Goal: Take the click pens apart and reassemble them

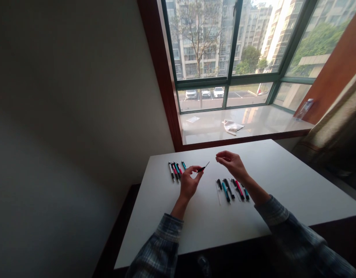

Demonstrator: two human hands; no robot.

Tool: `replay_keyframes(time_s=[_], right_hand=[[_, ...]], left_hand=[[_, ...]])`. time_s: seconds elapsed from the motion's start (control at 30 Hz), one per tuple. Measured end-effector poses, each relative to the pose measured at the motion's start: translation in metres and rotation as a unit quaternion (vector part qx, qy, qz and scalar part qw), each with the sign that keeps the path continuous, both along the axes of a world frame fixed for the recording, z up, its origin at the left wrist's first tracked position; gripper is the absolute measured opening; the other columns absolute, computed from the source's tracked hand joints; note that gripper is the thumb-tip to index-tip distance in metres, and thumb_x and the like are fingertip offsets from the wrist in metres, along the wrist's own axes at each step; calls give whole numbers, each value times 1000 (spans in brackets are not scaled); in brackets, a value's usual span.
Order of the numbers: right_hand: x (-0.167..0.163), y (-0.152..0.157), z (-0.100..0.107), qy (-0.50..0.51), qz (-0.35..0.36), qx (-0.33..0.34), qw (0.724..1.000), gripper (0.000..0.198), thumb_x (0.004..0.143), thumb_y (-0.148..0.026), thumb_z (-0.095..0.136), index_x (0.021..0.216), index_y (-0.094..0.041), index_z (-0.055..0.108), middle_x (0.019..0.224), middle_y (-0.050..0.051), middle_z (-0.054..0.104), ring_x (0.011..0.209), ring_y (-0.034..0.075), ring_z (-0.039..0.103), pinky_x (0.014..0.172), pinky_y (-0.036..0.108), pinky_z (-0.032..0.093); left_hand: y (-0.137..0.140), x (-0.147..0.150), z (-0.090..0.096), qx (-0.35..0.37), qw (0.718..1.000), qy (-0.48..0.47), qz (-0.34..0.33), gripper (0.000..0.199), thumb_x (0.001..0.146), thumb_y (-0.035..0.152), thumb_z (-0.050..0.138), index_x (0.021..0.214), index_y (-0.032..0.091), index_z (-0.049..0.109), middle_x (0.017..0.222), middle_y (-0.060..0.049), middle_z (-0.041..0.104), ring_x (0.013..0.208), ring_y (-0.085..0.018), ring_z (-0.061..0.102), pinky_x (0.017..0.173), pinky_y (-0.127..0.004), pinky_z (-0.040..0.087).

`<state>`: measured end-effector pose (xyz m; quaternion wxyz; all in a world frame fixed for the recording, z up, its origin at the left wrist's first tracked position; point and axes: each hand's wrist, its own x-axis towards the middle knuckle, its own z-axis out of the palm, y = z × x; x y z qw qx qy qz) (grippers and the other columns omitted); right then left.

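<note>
Between the thumb and fingers of my left hand (189,184) is a dark pen barrel part (201,169), with a thin refill tip sticking out up and to the right. My right hand (232,163) is held over the white table (201,216), a short way right of that tip. Its fingertips are pinched together, and anything between them is too small to make out. Left of my left hand lie several whole click pens (174,172) in a row. Below my right hand are several loose pen parts: teal (225,192) and red barrels (239,189), black pieces and clear thin refills (218,193).
Behind the table runs a window sill (206,133) with a crumpled white cloth (232,127), a flat paper piece (193,119) and a clear bottle (305,109). A wall (108,116) borders the left side; a curtain (328,127) hangs at the right.
</note>
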<state>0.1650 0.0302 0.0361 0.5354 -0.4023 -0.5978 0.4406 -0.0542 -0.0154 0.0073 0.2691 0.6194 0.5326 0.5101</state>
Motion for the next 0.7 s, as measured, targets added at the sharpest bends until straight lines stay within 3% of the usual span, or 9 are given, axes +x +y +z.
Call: replay_keyframes(time_s=[0.27,0.7], right_hand=[[-11,-6,9,32,48,38,998,33,76,-44,87,93,-19,71,93,7,78,93,24,75,94,44,60],[-17,-3,-8,-11,71,31,997,31,81,-46,82,96,-22,69,93,5,76,92,24,74,86,42,61]], left_hand=[[-2,1,0,0,1000,13,-12,12,86,30,73,97,25,77,101,-3,79,93,-23,69,85,-38,46],[-4,4,4,6,1000,17,-16,12,87,31,72,96,25,77,101,-3,78,92,-23,68,86,-40,48]])
